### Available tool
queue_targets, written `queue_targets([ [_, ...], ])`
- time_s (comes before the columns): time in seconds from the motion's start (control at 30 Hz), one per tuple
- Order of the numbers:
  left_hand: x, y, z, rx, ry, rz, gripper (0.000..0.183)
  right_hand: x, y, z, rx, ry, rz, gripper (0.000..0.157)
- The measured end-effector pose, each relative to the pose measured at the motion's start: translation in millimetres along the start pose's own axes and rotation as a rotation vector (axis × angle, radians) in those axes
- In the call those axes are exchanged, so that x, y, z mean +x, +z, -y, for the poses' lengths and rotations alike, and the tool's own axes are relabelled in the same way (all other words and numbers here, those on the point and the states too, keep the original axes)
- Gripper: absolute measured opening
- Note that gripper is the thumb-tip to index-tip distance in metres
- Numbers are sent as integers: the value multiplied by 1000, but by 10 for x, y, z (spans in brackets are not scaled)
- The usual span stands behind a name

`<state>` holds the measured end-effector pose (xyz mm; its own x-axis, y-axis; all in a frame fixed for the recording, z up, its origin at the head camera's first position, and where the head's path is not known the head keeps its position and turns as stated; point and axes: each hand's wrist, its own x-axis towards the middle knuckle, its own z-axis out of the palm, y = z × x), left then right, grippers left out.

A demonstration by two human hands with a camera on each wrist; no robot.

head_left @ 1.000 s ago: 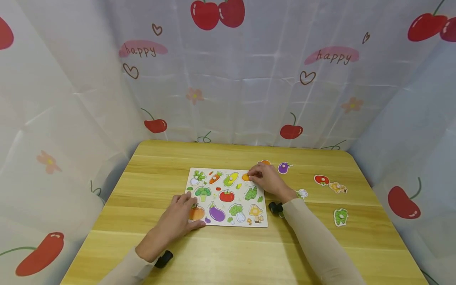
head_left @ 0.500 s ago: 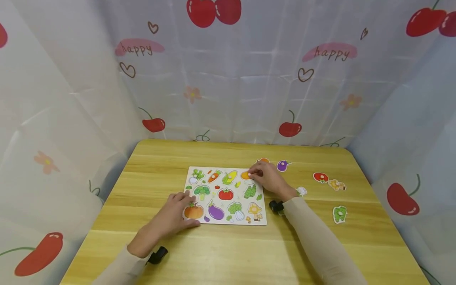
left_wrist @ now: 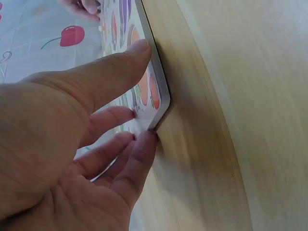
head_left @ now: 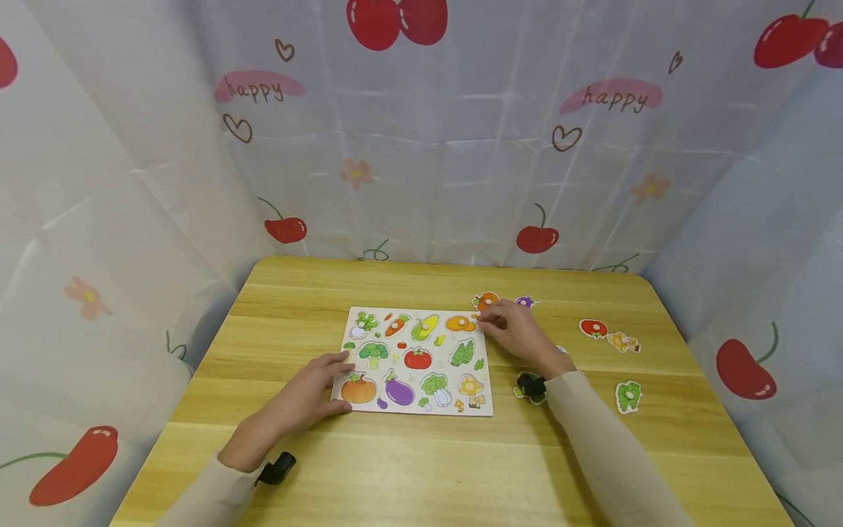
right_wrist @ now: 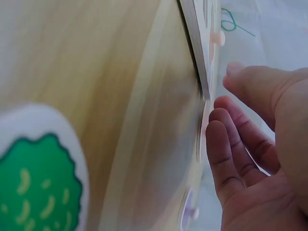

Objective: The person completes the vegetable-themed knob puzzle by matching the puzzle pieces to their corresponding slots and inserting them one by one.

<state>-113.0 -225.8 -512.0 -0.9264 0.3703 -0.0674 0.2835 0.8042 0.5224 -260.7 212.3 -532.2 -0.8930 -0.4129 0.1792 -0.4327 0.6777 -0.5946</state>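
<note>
A vegetable puzzle board [head_left: 395,355] lies flat on the table. Along its left edge rests my left hand [head_left: 299,391], fingers loosely extended; the left wrist view shows fingertips touching the board's corner and the thumb [left_wrist: 113,72] over its front edge. At the far right corner hovers my right hand [head_left: 516,335], holding nothing; its thumb [right_wrist: 255,84] and fingers stand apart in the right wrist view. An orange, rounded puzzle piece [head_left: 457,323] sits in the board just left of it. Radish, carrot [head_left: 396,326] and corn [head_left: 426,327] fill the rest of that back row.
Behind the right hand lie a pumpkin piece [head_left: 487,301] and a partly covered eggplant piece [head_left: 526,301]. Farther right are tomato [head_left: 593,329], mushroom [head_left: 623,342] and green leafy [head_left: 628,397] pieces. A green piece [right_wrist: 41,187] lies under the right wrist. Curtains [head_left: 428,183] surround the table.
My right hand has let go of the orange rounded piece and moved right, uncovering it and the pumpkin piece. My left hand has slid left, off the board's pumpkin picture, to the edge.
</note>
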Motion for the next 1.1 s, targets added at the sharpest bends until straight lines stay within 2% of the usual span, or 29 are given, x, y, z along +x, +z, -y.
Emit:
queue_targets([
  [0.23, -21, -25, 37, -12, 18, 6, 72, -183, -144, -87, 3, 23, 5, 19],
  [0.63, -14, -9, 54, -22, 11, -3, 73, -551, -448, -225, -13, 28, -23, 17],
  [0.83, -5, -23, 45, -20, 8, -5, 72, -895, -622, -281, -49, 49, 4, 18],
  [1.1, -9, 8, 61, -30, 6, -9, 71, -1377, -697, -356, -43, -16, 19, 24],
])
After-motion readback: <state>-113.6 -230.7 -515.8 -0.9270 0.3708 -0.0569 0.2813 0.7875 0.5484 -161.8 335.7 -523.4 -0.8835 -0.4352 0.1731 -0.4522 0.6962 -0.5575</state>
